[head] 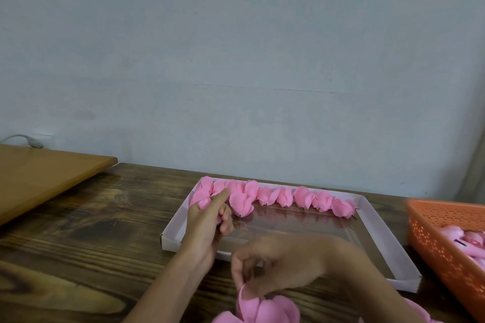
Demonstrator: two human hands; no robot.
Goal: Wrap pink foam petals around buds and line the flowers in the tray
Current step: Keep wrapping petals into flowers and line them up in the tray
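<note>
counter [78,244]: dark wood, blue wall [236,60] behind
tray [174,223]: flowers [301,198] lined along far side
left hand [207,228]: gripping a flower [203,202] in there
right hand [286,262]: pinching petals [265,307]

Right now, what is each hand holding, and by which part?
The left hand grips a flower round its lower end, over the tray. The right hand pinches the pink foam petals by their upper edge.

Bare left hand [207,220], right hand [278,262], forearms [168,286]
</note>
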